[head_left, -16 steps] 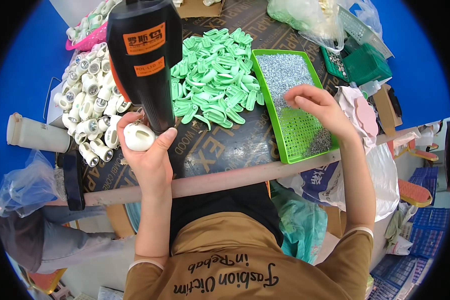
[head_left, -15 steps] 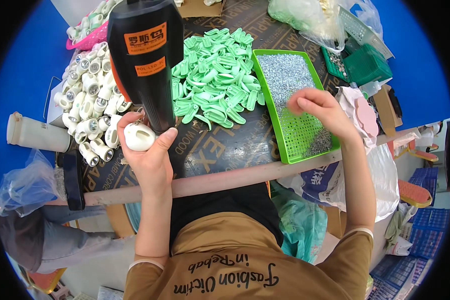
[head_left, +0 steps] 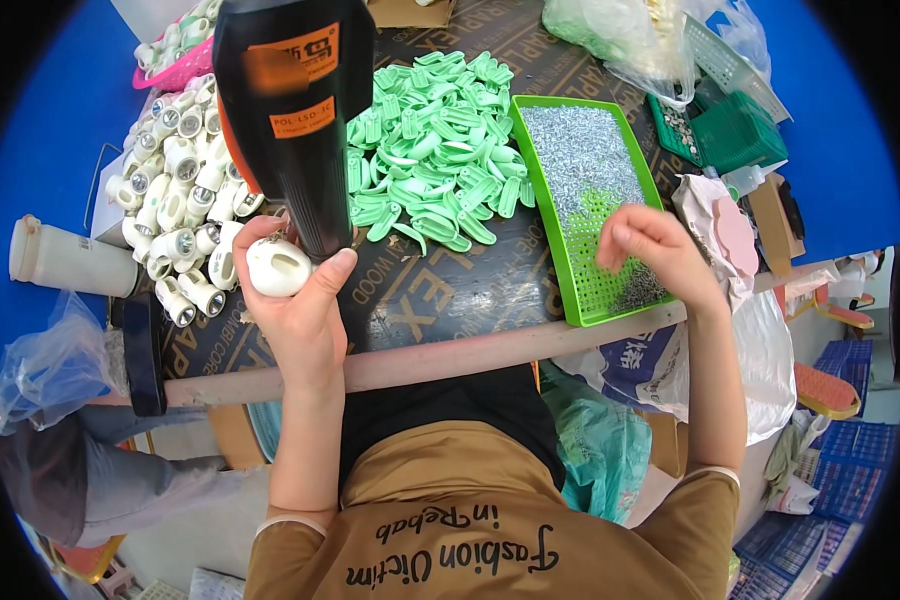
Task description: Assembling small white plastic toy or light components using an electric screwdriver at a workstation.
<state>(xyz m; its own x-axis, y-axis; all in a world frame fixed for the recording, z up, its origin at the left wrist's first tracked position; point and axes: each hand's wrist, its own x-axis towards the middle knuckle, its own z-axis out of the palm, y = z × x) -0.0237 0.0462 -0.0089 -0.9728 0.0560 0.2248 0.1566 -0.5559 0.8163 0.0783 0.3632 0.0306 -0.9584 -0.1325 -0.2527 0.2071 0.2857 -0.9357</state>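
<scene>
My left hand is closed around a white flashlight body with an oval recess, held beside the lower end of a black and orange electric screwdriver. The screwdriver stands upright over the table, and its tip is hidden. My right hand hovers over the near half of a bright green perforated tray. Its fingers are curled together; whatever they may pinch is too small to make out. Silvery screws fill the tray's far end, and a darker pile of screws lies in its near right corner.
Many white flashlights are heaped at the left, with a pink basket behind. A pile of mint-green plastic pieces lies mid-table. Dark green bins and plastic bags stand back right. A pale rail edges the table.
My right hand has drawn back toward me and slightly right, away from the silvery screws. My left hand still holds the flashlight body beside the screwdriver.
</scene>
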